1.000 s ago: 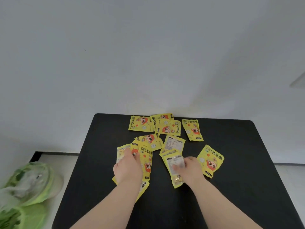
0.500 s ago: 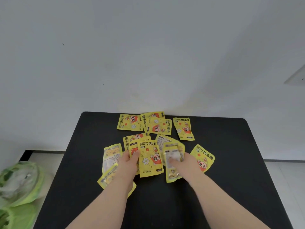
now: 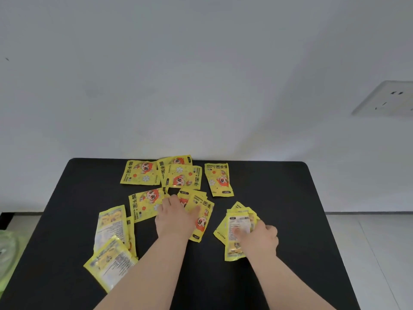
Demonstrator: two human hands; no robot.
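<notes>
Several yellow hand-warmer packets lie scattered on a black table (image 3: 290,231). My left hand (image 3: 175,219) rests palm down, fingers straight, on overlapping packets (image 3: 202,217) in the middle. My right hand (image 3: 262,240) grips a small stack of packets (image 3: 237,231) at the right, thumb on the white label of the top one. Three packets (image 3: 182,175) lie face up in a back row, with another (image 3: 219,179) to their right. One packet (image 3: 144,204) lies left of my left hand. Face-down packets (image 3: 110,260) lie at the front left.
A white wall rises right behind the table's far edge, with a socket plate (image 3: 386,98) on it at the right. A green plastic bag (image 3: 6,253) sits on the floor at the left. Light floor tiles (image 3: 368,253) show to the right of the table.
My right hand has carried its stack to the right, away from the middle pile. My left hand has shifted right and forward onto the middle packets.
</notes>
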